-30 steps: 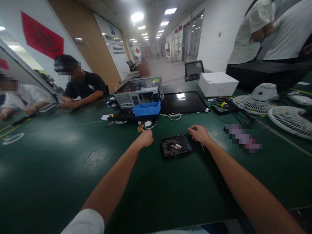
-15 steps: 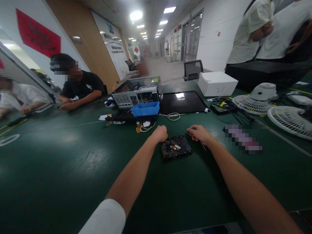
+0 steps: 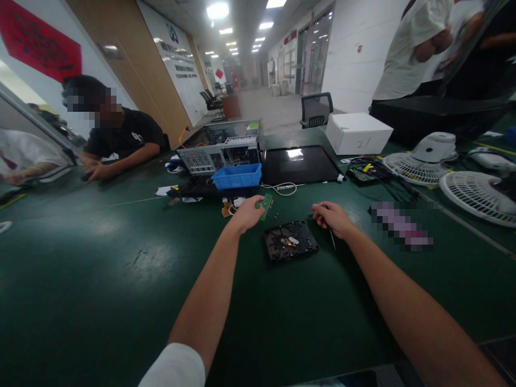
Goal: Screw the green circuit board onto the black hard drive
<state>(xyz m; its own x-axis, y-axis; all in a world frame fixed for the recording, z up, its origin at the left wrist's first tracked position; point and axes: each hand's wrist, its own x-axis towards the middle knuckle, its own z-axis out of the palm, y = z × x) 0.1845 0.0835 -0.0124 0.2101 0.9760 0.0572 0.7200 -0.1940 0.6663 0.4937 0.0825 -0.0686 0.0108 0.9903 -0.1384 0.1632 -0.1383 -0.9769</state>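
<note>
My left hand point(image 3: 249, 214) is closed on a small green circuit board point(image 3: 266, 206), held above the table behind the hard drive. The black hard drive point(image 3: 290, 241) lies flat on the green table, its underside parts showing, and neither hand touches it. To its right, my right hand point(image 3: 329, 217) is closed around a thin screwdriver point(image 3: 332, 239) whose shaft points down past the fingers. A few tiny screws point(image 3: 276, 215) lie between the board and the drive.
A blue tray point(image 3: 237, 177) stands before an open computer case point(image 3: 220, 153). Behind the drive lies a dark flat panel point(image 3: 300, 165). A white box point(image 3: 358, 134), fan parts point(image 3: 419, 161) and cables are at the right. Two people sit at the left; others stand at the back right.
My left hand has moved left, and the green board now shows in its fingers. Small screws are now visible on the table. The screwdriver shaft has turned steeper. The whole view has shifted slightly.
</note>
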